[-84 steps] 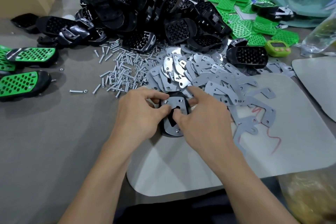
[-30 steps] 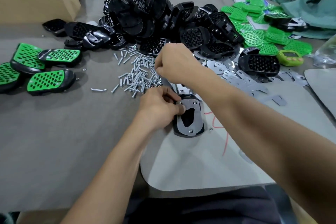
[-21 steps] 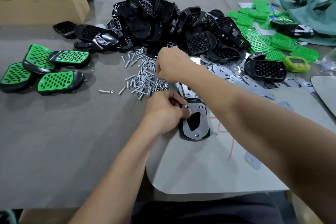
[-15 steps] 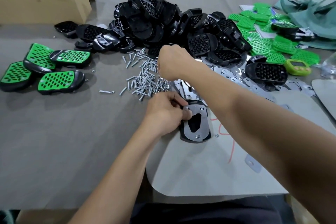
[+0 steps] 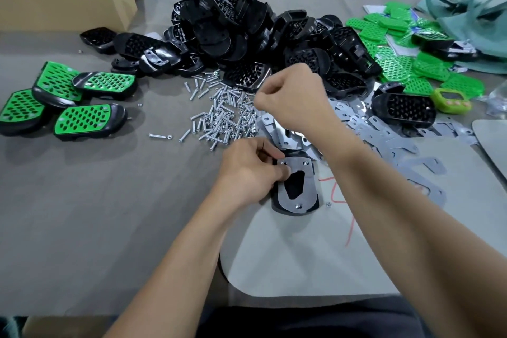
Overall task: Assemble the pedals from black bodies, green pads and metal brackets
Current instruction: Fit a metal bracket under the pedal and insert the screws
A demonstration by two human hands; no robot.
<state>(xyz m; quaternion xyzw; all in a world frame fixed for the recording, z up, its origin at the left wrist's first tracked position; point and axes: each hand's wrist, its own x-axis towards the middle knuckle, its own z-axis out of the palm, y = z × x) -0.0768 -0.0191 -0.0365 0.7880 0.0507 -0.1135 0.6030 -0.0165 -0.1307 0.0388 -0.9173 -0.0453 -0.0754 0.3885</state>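
A black pedal body (image 5: 277, 204) lies upside down on a pale mat (image 5: 301, 255), with a metal bracket (image 5: 308, 192) on top and screws at its corners. My left hand (image 5: 251, 171) grips the pedal's upper left edge, thumb and fingertips on the bracket's corner. My right hand (image 5: 292, 99) hovers farther back over the edge of the screw pile (image 5: 219, 118), fingers curled and thumb pinched against them; anything between them is hidden. Black bodies (image 5: 241, 27) are heaped at the back. Green pads (image 5: 397, 63) lie back right, loose brackets (image 5: 384, 140) to the right.
Several finished green-topped pedals (image 5: 82, 118) lie at the left. A cardboard box (image 5: 63, 0) stands at the back left. A green timer (image 5: 450, 100) and a green bag (image 5: 466, 22) are at the right. One loose nut (image 5: 328, 204) lies beside the pedal.
My right hand left the pedal and went back to the screw pile, where it stays with curled fingers. My left hand has kept hold of the pedal.
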